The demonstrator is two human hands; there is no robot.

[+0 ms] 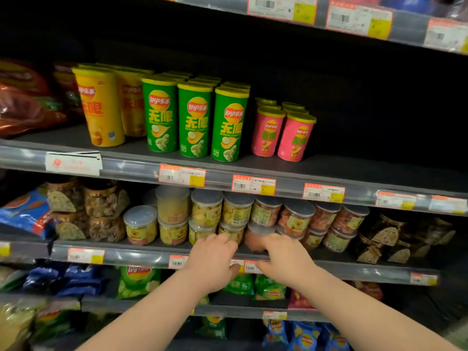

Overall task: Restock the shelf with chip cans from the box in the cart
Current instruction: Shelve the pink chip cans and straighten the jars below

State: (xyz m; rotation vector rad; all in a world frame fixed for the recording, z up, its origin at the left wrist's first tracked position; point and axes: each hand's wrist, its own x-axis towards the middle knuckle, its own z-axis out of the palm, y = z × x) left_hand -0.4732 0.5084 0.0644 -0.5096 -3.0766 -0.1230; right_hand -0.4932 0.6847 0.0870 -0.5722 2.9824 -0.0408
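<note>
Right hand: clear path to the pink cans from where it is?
Probably yes: the pink cans stand at the front of the shelf just above the right hand, with nothing before them.

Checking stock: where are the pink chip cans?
In the head view, the pink chip cans stand right of centre on the can shelf, just right of the green chip cans.

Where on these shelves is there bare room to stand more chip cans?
The chip-can shelf lies bare right of the pink cans, out to the picture's edge. A narrow strip runs in front of the red bags, left of the yellow cans. The clear tubs below stand crowded.
</note>
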